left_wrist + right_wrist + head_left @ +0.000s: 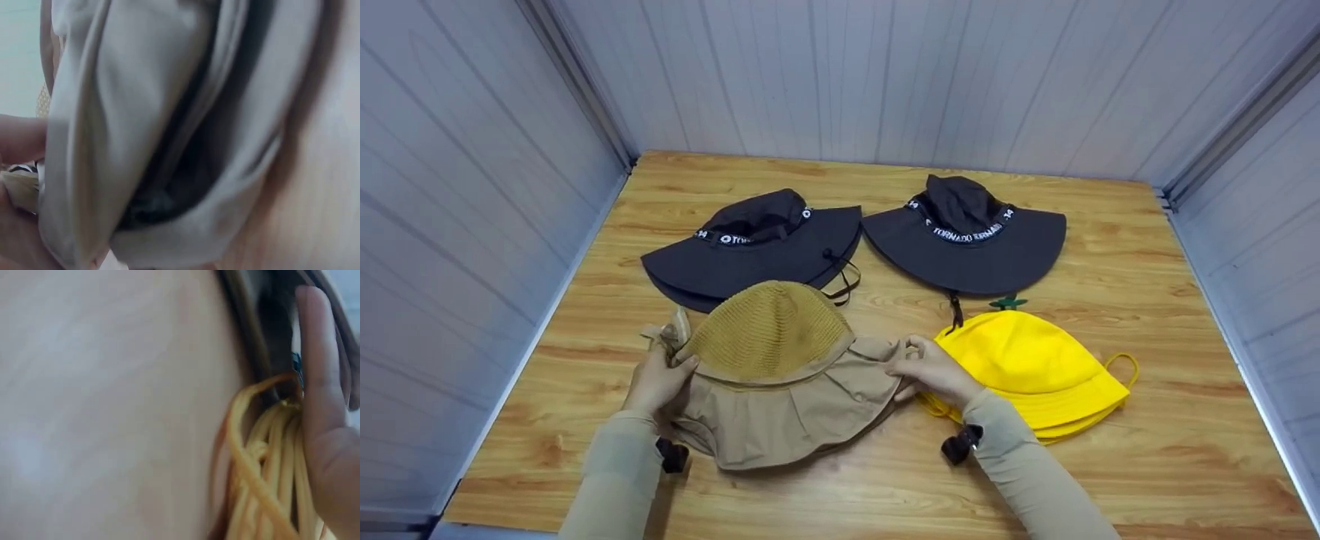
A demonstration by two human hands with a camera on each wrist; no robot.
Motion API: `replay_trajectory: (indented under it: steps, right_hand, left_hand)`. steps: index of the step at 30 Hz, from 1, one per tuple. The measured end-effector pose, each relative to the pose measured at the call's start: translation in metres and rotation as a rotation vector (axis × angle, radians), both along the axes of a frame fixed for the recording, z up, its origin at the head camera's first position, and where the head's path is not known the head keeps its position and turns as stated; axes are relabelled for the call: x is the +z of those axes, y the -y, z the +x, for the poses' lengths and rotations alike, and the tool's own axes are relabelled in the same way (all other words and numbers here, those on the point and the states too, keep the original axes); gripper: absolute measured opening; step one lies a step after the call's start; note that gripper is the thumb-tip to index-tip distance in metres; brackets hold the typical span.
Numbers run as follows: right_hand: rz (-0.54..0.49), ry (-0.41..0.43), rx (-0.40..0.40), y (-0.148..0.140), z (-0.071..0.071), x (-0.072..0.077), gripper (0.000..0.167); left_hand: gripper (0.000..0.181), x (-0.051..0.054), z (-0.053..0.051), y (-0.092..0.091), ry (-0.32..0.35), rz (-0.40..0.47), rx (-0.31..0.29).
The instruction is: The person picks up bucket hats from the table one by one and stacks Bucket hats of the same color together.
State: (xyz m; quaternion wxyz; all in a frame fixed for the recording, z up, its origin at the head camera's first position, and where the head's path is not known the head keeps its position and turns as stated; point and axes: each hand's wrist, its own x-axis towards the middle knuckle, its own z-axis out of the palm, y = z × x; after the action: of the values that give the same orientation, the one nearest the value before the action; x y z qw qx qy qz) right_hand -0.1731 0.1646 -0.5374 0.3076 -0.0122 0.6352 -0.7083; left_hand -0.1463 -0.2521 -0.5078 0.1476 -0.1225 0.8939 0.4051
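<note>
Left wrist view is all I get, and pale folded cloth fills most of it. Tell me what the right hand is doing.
Observer: The right hand holds the right side of a tan fabric hat with a mustard mesh crown.
Operator: Name whatever lies just to the right of that hat.
Observer: A bright yellow cloth bucket hat, partly hidden by the right forearm.
Operator: Now report what lies farther back.
Observer: Side by side, a dark grey wide-brimmed fabric hat and a second dark grey hat, both with white-lettered bands.
</note>
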Motion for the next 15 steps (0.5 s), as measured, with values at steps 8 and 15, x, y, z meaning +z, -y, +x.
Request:
replay_trajectory:
  steps: [8, 15]
  right_hand:
    - [0.318, -0.106, 0.004, 0.015, 0.006, 0.002, 0.028]
    - [0.576, -0.221, 0.048, 0.021, 0.006, 0.016, 0.032]
  left_hand:
    - [0.046, -0.001, 0.001, -0.001, 0.001, -0.057, -0.027]
    - [0.046, -0.002, -0.002, 0.001, -0.011, -0.053, -0.049]
